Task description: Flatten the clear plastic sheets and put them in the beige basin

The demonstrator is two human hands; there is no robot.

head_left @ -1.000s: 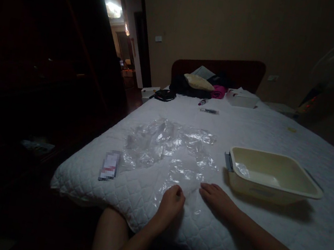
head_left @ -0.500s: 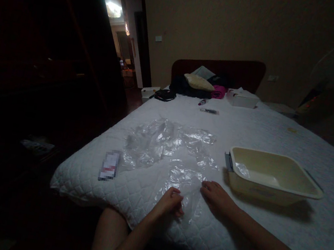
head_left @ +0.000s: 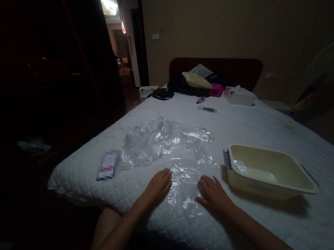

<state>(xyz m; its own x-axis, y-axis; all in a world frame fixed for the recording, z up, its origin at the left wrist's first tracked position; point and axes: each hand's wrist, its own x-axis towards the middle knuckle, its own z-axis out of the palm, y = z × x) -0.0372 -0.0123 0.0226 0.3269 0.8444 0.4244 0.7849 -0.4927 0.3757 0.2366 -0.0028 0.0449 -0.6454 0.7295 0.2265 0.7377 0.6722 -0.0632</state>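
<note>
Fingers (head_left: 167, 175) of both hands flat, apart, on clear plastic sheet (head_left: 187, 182), blurred packet (head_left: 108, 165) unreadable

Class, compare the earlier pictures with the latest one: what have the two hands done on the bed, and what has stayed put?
The left hand, earlier curled in a pinch at the near edge of the clear plastic sheet, has opened and now lies flat on it, a little farther forward. The right hand has stayed flat on the sheet's other side. The cream basin and the small packet have not moved.
</note>
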